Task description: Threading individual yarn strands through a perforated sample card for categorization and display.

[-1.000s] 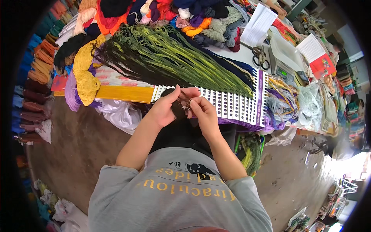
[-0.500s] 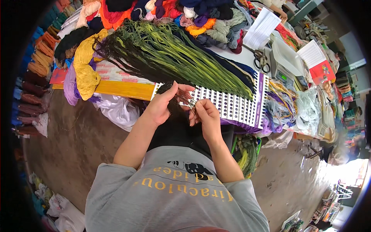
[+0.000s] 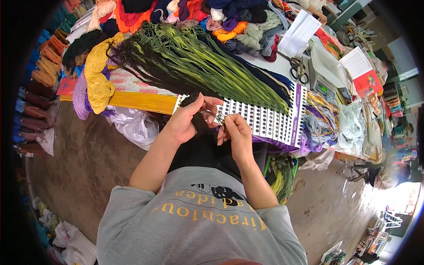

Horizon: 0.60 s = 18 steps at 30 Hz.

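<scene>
A dark skein of thread point(image 3: 198, 120) lies in my left hand point(image 3: 183, 119), its fingers closed around it and the thumb up. Thin dark strands run from it to my right hand point(image 3: 236, 132), which pinches them between thumb and fingertips. Just beyond my hands, white punched thread cards point(image 3: 265, 124) lie side by side along the table's near edge. Long green, yellow-green and dark threads point(image 3: 212, 66) fan out across the table, their right ends at the cards.
Yellow yarn point(image 3: 98, 77) hangs over the table edge at left. Coloured skeins are heaped at the back. Scissors point(image 3: 298, 70), a scale point(image 3: 324, 86) and paper sheets point(image 3: 299, 33) sit to the right. A bag of green thread point(image 3: 282, 176) stands below the table.
The dark strands between my hands have shifted and now form a looser loop. Less dark thread hangs below my left hand. Both hands stay nearly in place.
</scene>
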### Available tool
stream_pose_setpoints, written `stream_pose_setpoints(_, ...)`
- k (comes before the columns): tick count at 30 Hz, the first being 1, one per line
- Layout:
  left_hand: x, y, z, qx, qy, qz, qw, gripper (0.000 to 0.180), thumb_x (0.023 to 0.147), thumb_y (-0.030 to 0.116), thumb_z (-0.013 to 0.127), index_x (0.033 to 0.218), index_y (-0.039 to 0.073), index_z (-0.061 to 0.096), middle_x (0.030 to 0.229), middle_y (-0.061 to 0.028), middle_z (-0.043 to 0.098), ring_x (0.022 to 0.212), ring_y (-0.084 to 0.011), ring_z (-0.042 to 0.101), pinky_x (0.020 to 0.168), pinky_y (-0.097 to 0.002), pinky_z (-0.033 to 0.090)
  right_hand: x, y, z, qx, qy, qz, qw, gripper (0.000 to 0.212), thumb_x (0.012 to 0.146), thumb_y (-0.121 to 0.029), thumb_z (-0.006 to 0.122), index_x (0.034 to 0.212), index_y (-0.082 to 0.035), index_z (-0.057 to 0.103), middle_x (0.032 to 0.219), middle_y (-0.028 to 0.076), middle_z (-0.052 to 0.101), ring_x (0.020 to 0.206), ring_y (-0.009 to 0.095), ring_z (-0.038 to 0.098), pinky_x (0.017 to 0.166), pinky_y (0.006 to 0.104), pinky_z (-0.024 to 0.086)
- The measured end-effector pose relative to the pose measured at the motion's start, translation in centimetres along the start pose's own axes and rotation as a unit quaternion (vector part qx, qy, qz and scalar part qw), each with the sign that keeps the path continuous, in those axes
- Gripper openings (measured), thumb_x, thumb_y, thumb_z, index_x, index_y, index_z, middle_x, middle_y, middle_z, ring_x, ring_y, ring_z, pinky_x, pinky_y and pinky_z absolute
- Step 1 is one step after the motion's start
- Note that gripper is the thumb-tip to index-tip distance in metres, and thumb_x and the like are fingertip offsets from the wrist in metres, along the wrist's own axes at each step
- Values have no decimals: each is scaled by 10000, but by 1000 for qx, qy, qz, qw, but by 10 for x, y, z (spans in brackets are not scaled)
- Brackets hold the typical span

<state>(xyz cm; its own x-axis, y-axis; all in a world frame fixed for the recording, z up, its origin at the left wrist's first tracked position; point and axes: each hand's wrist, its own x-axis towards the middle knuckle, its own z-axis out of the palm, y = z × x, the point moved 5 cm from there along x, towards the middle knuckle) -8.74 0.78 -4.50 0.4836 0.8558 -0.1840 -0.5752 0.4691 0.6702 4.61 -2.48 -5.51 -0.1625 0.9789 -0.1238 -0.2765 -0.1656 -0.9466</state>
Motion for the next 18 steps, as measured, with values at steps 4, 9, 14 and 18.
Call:
stream_pose_setpoints(4,-1,2,1,-13,6,-10,1000,482,971,393,332,1127,-8,549,826,-17,472,639,-72,426,593,-231,435,0,-1,0,7,0,-6,1000,184,962,-190,420,877,-36,473,621,43,555,478,88,487,480,185,366)
stream_pose_setpoints(9,-1,2,-1,-13,16,-22,1000,478,971,401,326,1129,13,555,815,-8,479,625,-57,417,489,-199,375,-1,-3,1,-21,5,-11,1000,184,968,-190,406,890,-34,464,606,45,547,467,82,478,470,179,361)
stream_pose_setpoints(14,-1,2,-2,26,19,-14,999,492,971,415,311,1136,19,553,799,-16,531,617,-60,451,458,-197,364,-2,-4,1,-27,9,-21,999,183,969,-190,406,897,-32,467,601,41,540,467,79,475,464,181,362)
stream_pose_setpoints(18,0,3,1,32,29,-3,999,500,972,415,304,1148,14,544,802,-57,593,585,-71,476,442,-193,372,-2,-2,-1,-24,23,-13,999,179,961,-180,424,897,-25,486,596,33,530,467,71,463,454,186,360)
